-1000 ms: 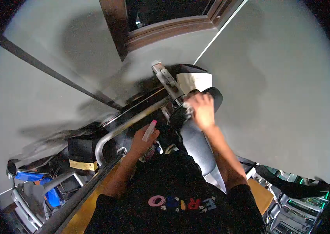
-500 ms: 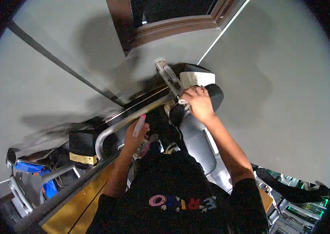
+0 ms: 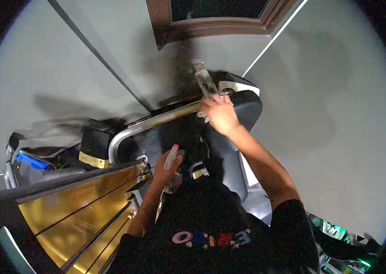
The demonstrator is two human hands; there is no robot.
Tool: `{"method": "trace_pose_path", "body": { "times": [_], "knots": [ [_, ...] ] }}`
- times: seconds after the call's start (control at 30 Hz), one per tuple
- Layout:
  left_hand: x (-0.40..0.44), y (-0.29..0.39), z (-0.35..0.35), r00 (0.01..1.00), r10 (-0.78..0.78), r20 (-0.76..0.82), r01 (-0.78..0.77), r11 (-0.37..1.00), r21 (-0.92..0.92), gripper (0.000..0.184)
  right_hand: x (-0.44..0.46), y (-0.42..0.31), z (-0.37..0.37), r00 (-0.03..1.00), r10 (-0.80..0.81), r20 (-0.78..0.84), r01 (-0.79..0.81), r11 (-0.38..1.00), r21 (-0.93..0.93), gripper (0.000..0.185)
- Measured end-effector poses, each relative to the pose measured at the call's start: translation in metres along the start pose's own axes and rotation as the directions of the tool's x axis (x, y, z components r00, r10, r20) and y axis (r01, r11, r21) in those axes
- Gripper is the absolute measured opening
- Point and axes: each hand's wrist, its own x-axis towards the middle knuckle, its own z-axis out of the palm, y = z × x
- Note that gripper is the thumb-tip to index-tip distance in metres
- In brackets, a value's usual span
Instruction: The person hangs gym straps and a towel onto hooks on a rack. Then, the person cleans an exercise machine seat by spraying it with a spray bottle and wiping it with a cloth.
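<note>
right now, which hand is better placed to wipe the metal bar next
Probably the right hand: it holds what looks like a white cloth close to one end of the metal bar. The left hand sits lower and is occupied, gripping a spray bottle.

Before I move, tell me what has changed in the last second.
The right hand and its white cloth moved left, from the black pad toward the far end of the metal bar. The view shifted. Nothing was let go: the left hand still holds the spray bottle.
</note>
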Motion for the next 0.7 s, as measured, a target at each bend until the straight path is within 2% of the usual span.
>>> {"method": "trace_pose_path", "body": {
  "times": [0.03, 0.07, 0.1, 0.13, 0.17, 0.23, 0.27, 0.3, 0.33, 0.4, 0.43, 0.47, 0.5, 0.57, 0.6, 0.67, 0.7],
  "knots": [
    [-0.007, -0.001, 0.003, 0.998, -0.063, -0.031, 0.061, 0.997, -0.05, 0.036, -0.019, -0.004, 0.055, 0.994, -0.033, -0.104, 0.019, 0.991, -0.132, 0.013],
    [-0.012, -0.001, 0.005, 0.997, -0.061, -0.041, 0.059, 0.997, -0.051, 0.036, -0.028, -0.014, 0.085, 0.976, -0.084, -0.201, 0.028, 0.964, -0.264, 0.01],
    [-0.018, -0.001, 0.006, 0.997, -0.059, -0.051, 0.056, 0.997, -0.061, 0.036, -0.021, -0.044, 0.082, 0.969, 0.016, 0.247, 0.036, 0.979, -0.203, 0.011],
    [-0.024, -0.001, 0.007, 0.997, -0.056, -0.061, 0.052, 0.996, -0.069, 0.036, -0.032, -0.059, 0.065, 0.927, -0.205, 0.313, 0.265, 0.95, -0.163, 0.012],
    [-0.03, -0.006, 0.008, 0.996, -0.05, -0.071, 0.045, 0.997, -0.068, 0.036, -0.039, -0.069, 0.051, 0.835, -0.411, 0.365, 0.479, 0.871, -0.114, 0.013],
    [-0.041, -0.018, 0.01, 0.984, 0.075, -0.163, -0.063, 0.995, 0.075, 0.034, -0.048, -0.065, 0.06, 0.803, -0.451, 0.389, 0.542, 0.824, -0.164, 0.013],
    [-0.047, -0.023, 0.01, 0.982, 0.083, -0.17, -0.07, 0.994, 0.081, 0.034, -0.052, -0.063, 0.067, 0.768, -0.478, 0.426, 0.596, 0.777, -0.204, 0.014],
    [-0.054, -0.027, 0.01, 0.984, 0.038, -0.177, -0.042, 0.999, -0.02, 0.034, -0.047, -0.063, 0.066, 0.769, -0.483, 0.419, 0.598, 0.774, -0.207, 0.014],
    [-0.06, -0.031, 0.011, 0.985, -0.009, -0.174, -0.012, 0.993, -0.12, 0.033, -0.037, -0.061, 0.062, 0.814, -0.463, 0.35, 0.547, 0.814, -0.196, 0.014],
    [-0.066, -0.041, 0.016, 0.98, -0.02, -0.196, -0.013, 0.986, -0.166, 0.033, -0.009, -0.048, 0.038, 0.858, -0.435, 0.273, 0.491, 0.851, -0.187, 0.013],
    [-0.066, -0.042, 0.018, 0.975, -0.036, -0.218, -0.012, 0.976, -0.216, 0.033, 0.013, -0.039, 0.008, 0.92, -0.322, 0.223, 0.364, 0.913, -0.186, 0.014],
    [-0.067, -0.034, 0.019, 0.975, -0.028, -0.22, -0.019, 0.978, -0.21, 0.033, 0.025, -0.033, -0.01, 0.965, -0.198, 0.175, 0.228, 0.957, -0.176, 0.014],
    [-0.071, -0.02, 0.021, 0.978, -0.017, -0.208, -0.025, 0.98, -0.197, 0.033, 0.027, -0.027, -0.015, 0.967, -0.195, 0.167, 0.224, 0.958, -0.178, 0.014],
    [-0.069, -0.009, 0.023, 0.983, 0.005, -0.183, -0.037, 0.985, -0.17, 0.033, 0.027, -0.016, -0.023, 0.985, -0.085, 0.148, 0.111, 0.977, -0.18, 0.015],
    [-0.066, -0.007, 0.022, 0.983, 0.007, -0.185, -0.032, 0.991, -0.133, 0.031, 0.019, -0.022, -0.013, 0.988, -0.067, 0.137, 0.092, 0.979, -0.184, 0.015],
    [-0.053, -0.002, 0.022, 0.985, 0.026, -0.172, -0.042, 0.995, -0.09, 0.029, -0.008, -0.043, 0.021, 0.971, -0.182, 0.152, 0.214, 0.949, -0.23, 0.014],
    [-0.046, 0.001, 0.022, 0.991, 0.041, -0.128, -0.053, 0.994, -0.091, 0.028, -0.018, -0.044, 0.025, 0.975, -0.165, 0.147, 0.197, 0.951, -0.239, 0.014]
  ]
}}
